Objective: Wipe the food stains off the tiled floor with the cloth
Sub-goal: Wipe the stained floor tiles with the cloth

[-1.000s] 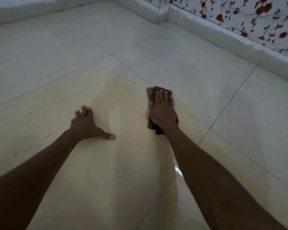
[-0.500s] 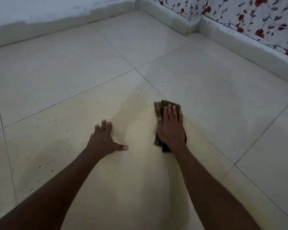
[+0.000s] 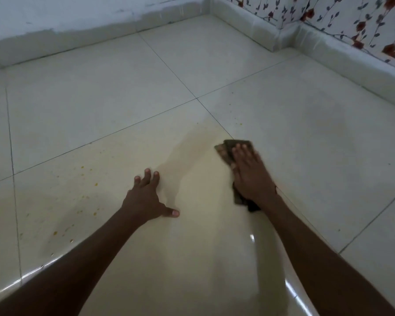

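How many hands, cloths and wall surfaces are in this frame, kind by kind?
Hands: 2, the left hand flat on the floor, the right hand pressing the cloth
Cloths: 1, a dark cloth
Walls: 2, a plain wall and a flowered wall
Total: 5

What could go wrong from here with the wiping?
1. The orange specks lie left of the left hand, well away from the cloth, so this stroke could miss them.
2. The right hand presses the cloth flat beside a wet streak; more passes might smear it.
3. The left hand rests on glossy, wet-looking tile and might slip.
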